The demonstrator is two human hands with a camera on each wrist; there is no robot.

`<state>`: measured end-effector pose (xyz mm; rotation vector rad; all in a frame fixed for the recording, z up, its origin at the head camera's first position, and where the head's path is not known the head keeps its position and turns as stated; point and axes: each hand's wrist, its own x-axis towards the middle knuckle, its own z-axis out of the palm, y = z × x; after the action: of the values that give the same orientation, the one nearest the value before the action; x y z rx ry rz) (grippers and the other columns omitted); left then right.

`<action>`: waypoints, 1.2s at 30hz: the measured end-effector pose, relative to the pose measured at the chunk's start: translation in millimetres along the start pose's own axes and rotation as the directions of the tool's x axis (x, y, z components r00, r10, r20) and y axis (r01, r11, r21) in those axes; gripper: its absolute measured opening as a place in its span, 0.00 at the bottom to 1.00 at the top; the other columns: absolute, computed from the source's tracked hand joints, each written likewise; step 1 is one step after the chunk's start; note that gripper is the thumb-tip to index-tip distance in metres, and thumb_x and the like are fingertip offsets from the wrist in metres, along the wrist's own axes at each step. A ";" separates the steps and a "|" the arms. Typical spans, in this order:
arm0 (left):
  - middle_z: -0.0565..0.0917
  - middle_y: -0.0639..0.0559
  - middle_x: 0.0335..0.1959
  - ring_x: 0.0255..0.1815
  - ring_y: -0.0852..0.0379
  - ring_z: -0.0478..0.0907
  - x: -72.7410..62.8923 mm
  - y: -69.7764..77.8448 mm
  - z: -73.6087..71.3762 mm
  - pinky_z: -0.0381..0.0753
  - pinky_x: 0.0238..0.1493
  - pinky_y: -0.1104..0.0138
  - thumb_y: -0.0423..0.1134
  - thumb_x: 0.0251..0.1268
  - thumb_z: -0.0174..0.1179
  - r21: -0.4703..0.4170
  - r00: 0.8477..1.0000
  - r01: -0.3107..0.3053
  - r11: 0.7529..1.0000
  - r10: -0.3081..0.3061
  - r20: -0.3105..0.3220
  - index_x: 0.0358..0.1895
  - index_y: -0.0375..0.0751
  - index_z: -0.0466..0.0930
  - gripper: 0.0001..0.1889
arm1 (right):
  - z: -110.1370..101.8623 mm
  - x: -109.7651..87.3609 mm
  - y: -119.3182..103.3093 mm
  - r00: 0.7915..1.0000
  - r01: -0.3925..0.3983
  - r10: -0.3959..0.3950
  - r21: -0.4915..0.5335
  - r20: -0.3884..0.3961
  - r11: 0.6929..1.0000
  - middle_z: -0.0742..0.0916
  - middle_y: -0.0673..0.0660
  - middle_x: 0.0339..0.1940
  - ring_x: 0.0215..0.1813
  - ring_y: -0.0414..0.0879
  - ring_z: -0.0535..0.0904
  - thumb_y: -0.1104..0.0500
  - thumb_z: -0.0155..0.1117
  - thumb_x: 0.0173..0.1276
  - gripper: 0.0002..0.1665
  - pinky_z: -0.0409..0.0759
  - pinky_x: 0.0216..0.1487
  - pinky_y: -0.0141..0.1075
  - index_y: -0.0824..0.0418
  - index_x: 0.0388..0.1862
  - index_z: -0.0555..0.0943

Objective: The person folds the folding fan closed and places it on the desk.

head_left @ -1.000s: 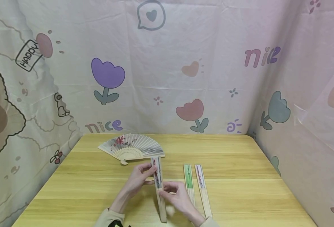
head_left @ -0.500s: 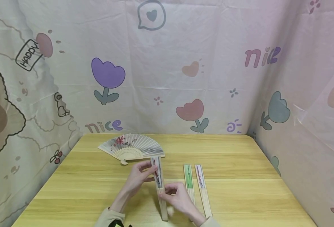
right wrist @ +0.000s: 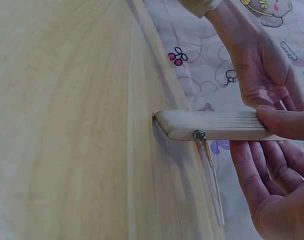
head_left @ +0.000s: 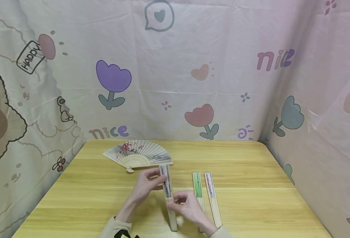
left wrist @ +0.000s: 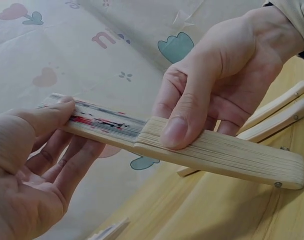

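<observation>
A folded hand fan (head_left: 171, 216) with pale wooden ribs and printed grey cloth is held between both hands, leaning above the table. My left hand (head_left: 145, 184) pinches its cloth end, thumb on top and fingers beneath, as the left wrist view shows. Lower down, my right hand (head_left: 189, 206) grips the ribs near where the cloth begins; its thumb (left wrist: 177, 131) lies across them. The riveted end of the fan (right wrist: 187, 125) points down toward the tabletop; whether it touches is unclear. Most of the right fingers are hidden behind the fan in the left wrist view.
Behind the left hand, a spread fan (head_left: 134, 152) with red blossoms lies on the wooden table (head_left: 237, 158). Two folded fans, one green (head_left: 197, 185) and one white (head_left: 210, 188), lie beside the right hand. A patterned cloth (head_left: 163, 82) hangs around the table's back and sides.
The held fan has shifted slightly to the right, its lower end a little higher than a second ago. Both hands keep their grip, and the other fans stay put.
</observation>
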<state>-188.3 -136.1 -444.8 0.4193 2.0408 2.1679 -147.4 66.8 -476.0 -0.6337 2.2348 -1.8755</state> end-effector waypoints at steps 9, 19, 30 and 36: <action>0.86 0.58 0.36 0.38 0.61 0.87 2.4 -0.4 -0.2 0.92 0.49 0.58 0.33 0.68 0.63 0.003 1.000 0.009 1.000 -0.009 -0.016 0.55 0.15 0.73 0.22 | 1.0 0.0 1.8 1.000 -0.015 0.015 0.030 0.003 0.999 0.86 0.75 0.31 0.30 0.32 0.79 0.64 0.74 0.59 0.11 0.80 0.34 0.22 0.73 0.33 0.84; 0.86 0.57 0.35 0.37 0.61 0.87 7.1 -3.5 4.7 0.92 0.48 0.58 0.33 0.67 0.64 -0.004 1.000 0.019 1.000 -0.019 -0.019 0.56 0.16 0.74 0.22 | -2.9 -6.0 2.1 0.999 -0.031 0.031 0.011 0.020 0.999 0.86 0.75 0.30 0.28 0.32 0.79 0.66 0.73 0.59 0.10 0.81 0.33 0.22 0.74 0.35 0.84; 0.87 0.50 0.41 0.41 0.59 0.87 14.8 -6.7 10.3 0.91 0.52 0.58 0.31 0.64 0.66 0.004 0.995 0.049 0.999 -0.049 0.087 0.57 0.19 0.74 0.23 | -13.4 -10.3 10.6 0.997 -0.063 0.062 0.022 0.043 0.998 0.86 0.72 0.30 0.26 0.33 0.79 0.65 0.72 0.60 0.12 0.82 0.31 0.22 0.74 0.36 0.83; 0.86 0.48 0.42 0.42 0.57 0.86 22.1 -12.1 12.1 0.91 0.54 0.57 0.33 0.65 0.66 0.023 0.992 0.088 0.996 -0.090 0.084 0.60 0.22 0.75 0.23 | -23.7 -12.1 12.5 0.995 -0.093 0.092 0.017 0.042 0.996 0.88 0.68 0.33 0.29 0.33 0.80 0.66 0.72 0.59 0.17 0.84 0.35 0.23 0.76 0.43 0.80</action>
<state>-206.9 -117.3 -453.9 0.4078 1.9974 2.0445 -148.3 94.7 -485.1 -0.5504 2.1789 -1.8206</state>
